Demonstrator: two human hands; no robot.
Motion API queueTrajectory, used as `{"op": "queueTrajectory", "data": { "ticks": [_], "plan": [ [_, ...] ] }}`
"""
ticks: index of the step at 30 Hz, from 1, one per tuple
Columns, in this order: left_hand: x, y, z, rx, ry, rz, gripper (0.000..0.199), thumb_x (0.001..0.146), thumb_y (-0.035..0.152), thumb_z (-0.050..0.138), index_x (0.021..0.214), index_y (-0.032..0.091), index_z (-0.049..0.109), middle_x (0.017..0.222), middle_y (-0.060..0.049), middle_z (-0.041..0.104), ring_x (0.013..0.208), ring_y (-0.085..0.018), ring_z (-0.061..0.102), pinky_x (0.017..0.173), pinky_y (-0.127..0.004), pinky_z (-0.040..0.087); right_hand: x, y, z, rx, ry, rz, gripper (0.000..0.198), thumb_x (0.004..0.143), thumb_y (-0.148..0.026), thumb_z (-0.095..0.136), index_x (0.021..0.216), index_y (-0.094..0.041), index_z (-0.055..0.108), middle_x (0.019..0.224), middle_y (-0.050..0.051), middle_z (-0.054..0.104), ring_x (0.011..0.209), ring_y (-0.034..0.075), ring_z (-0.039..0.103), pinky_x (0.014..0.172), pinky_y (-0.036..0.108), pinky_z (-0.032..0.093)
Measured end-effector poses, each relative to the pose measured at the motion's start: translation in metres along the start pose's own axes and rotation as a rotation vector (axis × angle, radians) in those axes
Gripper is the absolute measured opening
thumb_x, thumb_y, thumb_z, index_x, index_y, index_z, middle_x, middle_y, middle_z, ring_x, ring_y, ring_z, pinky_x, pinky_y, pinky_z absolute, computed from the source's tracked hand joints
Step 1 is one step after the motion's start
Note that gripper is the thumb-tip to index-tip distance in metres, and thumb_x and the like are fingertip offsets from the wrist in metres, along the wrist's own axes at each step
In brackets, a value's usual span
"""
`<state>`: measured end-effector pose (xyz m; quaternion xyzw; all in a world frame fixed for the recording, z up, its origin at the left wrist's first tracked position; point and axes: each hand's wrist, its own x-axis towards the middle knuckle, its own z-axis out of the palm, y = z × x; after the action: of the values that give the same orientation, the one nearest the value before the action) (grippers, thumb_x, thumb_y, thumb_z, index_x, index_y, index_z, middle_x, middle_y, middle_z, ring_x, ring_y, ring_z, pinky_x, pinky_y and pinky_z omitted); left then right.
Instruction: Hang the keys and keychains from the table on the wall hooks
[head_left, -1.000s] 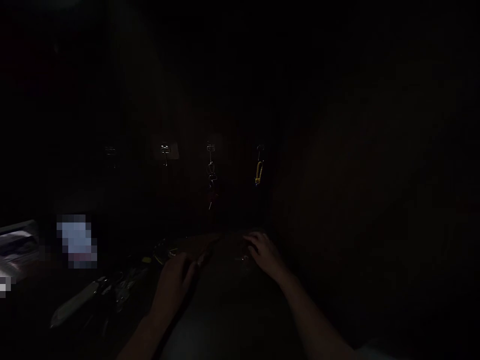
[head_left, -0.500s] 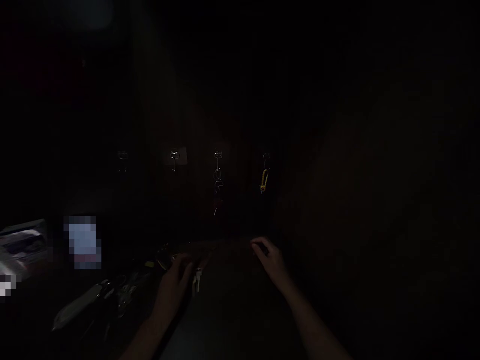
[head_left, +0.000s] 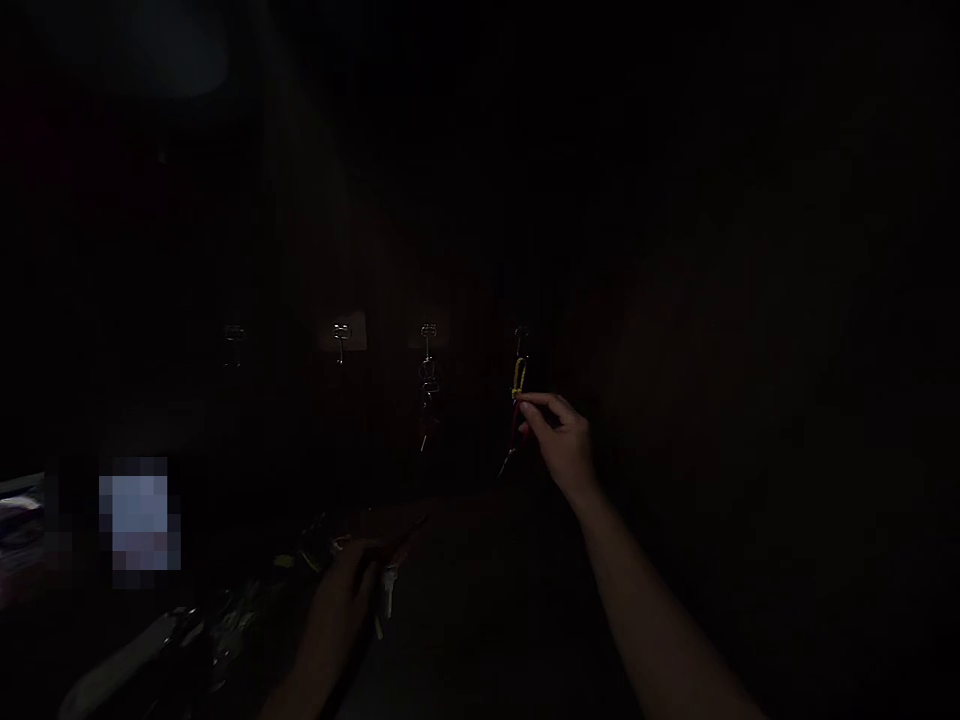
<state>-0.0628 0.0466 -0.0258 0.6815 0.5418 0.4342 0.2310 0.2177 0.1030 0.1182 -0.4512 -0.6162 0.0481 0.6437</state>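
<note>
Most of the scene is very dark. My right hand [head_left: 562,440] is raised, thumb and fingers pinched on a keychain just below its yellow cord loop [head_left: 519,375]. That loop hangs from the rightmost hook [head_left: 522,340]; a red piece and a thin metal tip dangle under my fingers. Low at the centre left, my left hand [head_left: 349,590] is closed, with a bunch of keys [head_left: 388,590] at its fingertips. Its grip is hard to make out in the dark. Beside those keys, a brownish strip [head_left: 409,532] points away to the right.
Another set of keys [head_left: 427,395] hangs from the middle hook [head_left: 428,330]. Two more hooks, a left one [head_left: 234,335] and one on a pale plate [head_left: 342,333], are farther left. A blurred bright screen-like patch [head_left: 140,515], metal items [head_left: 225,630] and a shiny packet [head_left: 21,520] lie left.
My right hand has moved up to the hanging yellow-looped keychain and pinched it. My left hand stays by the keys. The view has shifted slightly, with the hooks now lower in it.
</note>
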Motion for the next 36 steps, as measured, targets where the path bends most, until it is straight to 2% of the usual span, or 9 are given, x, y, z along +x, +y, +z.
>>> {"op": "queueTrajectory", "data": {
  "ticks": [4, 8, 13, 20, 26, 31, 34, 36],
  "plan": [
    [0.001, 0.001, -0.001, -0.023, -0.012, -0.024, 0.023, 0.083, 0.031, 0.042, 0.096, 0.024, 0.06, 0.097, -0.003, 0.068, 0.091, -0.022, 0.063, 0.082, -0.038, 0.049, 0.036, -0.006, -0.001, -0.012, 0.061, -0.04, 0.021, 0.078, -0.037, 0.055, 0.085, -0.021, 0.067, 0.079, 0.0, 0.061, 0.055, 0.011, 0.054, 0.05, 0.024, 0.045],
    [0.001, 0.001, 0.0, -0.039, -0.044, -0.053, 0.024, 0.084, 0.032, 0.04, 0.095, 0.025, 0.061, 0.095, -0.003, 0.069, 0.089, -0.021, 0.065, 0.078, -0.035, 0.051, 0.07, -0.007, 0.001, -0.034, 0.116, -0.056, 0.021, 0.075, -0.035, 0.056, 0.083, -0.019, 0.068, 0.079, 0.002, 0.064, 0.063, 0.014, 0.057, 0.057, 0.027, 0.046],
    [0.001, -0.001, 0.002, -0.01, -0.035, -0.062, 0.024, 0.084, 0.03, 0.04, 0.094, 0.025, 0.062, 0.097, -0.002, 0.07, 0.091, -0.02, 0.065, 0.078, -0.032, 0.051, 0.092, -0.003, 0.009, 0.017, 0.06, 0.016, 0.017, 0.069, -0.032, 0.059, 0.074, -0.018, 0.067, 0.076, 0.002, 0.067, 0.072, 0.018, 0.059, 0.066, 0.031, 0.047],
    [-0.001, 0.011, -0.002, -0.02, -0.057, -0.058, 0.025, 0.085, 0.033, 0.04, 0.096, 0.026, 0.062, 0.097, -0.003, 0.069, 0.089, -0.021, 0.065, 0.075, -0.033, 0.052, 0.09, 0.007, 0.016, 0.086, 0.194, 0.036, 0.018, 0.065, -0.032, 0.064, 0.075, -0.018, 0.06, 0.072, 0.0, 0.062, 0.069, 0.015, 0.057, 0.067, 0.031, 0.046],
    [0.0, 0.012, -0.003, -0.024, -0.062, -0.071, 0.023, 0.083, 0.031, 0.041, 0.092, 0.025, 0.062, 0.094, -0.003, 0.069, 0.087, -0.021, 0.065, 0.076, -0.033, 0.051, 0.076, 0.009, 0.016, -0.018, 0.212, -0.019, 0.018, 0.073, -0.036, 0.058, 0.073, -0.018, 0.062, 0.069, 0.0, 0.062, 0.068, 0.016, 0.056, 0.067, 0.03, 0.045],
    [0.0, 0.01, -0.003, -0.044, -0.043, -0.065, 0.022, 0.083, 0.028, 0.041, 0.09, 0.024, 0.062, 0.092, -0.004, 0.069, 0.087, -0.021, 0.064, 0.079, -0.036, 0.05, 0.06, 0.01, 0.014, -0.009, 0.165, -0.036, 0.021, 0.076, -0.035, 0.056, 0.084, -0.018, 0.066, 0.082, 0.004, 0.067, 0.08, 0.019, 0.06, 0.075, 0.034, 0.046],
    [0.0, 0.006, -0.004, -0.041, -0.03, 0.004, 0.022, 0.081, 0.024, 0.041, 0.083, 0.023, 0.063, 0.089, -0.004, 0.068, 0.087, -0.022, 0.063, 0.08, -0.037, 0.049, 0.049, 0.011, 0.013, 0.015, 0.154, -0.034, 0.025, 0.076, -0.032, 0.056, 0.094, -0.019, 0.065, 0.094, 0.005, 0.067, 0.087, 0.019, 0.06, 0.079, 0.036, 0.047],
    [0.002, 0.002, -0.005, -0.028, 0.004, 0.064, 0.022, 0.079, 0.023, 0.042, 0.08, 0.022, 0.064, 0.088, -0.006, 0.067, 0.087, -0.022, 0.062, 0.081, -0.038, 0.048, 0.039, 0.011, 0.013, 0.012, 0.154, -0.004, 0.027, 0.076, -0.03, 0.055, 0.099, -0.02, 0.064, 0.099, 0.006, 0.066, 0.087, 0.019, 0.06, 0.076, 0.035, 0.048]
  ]
}}
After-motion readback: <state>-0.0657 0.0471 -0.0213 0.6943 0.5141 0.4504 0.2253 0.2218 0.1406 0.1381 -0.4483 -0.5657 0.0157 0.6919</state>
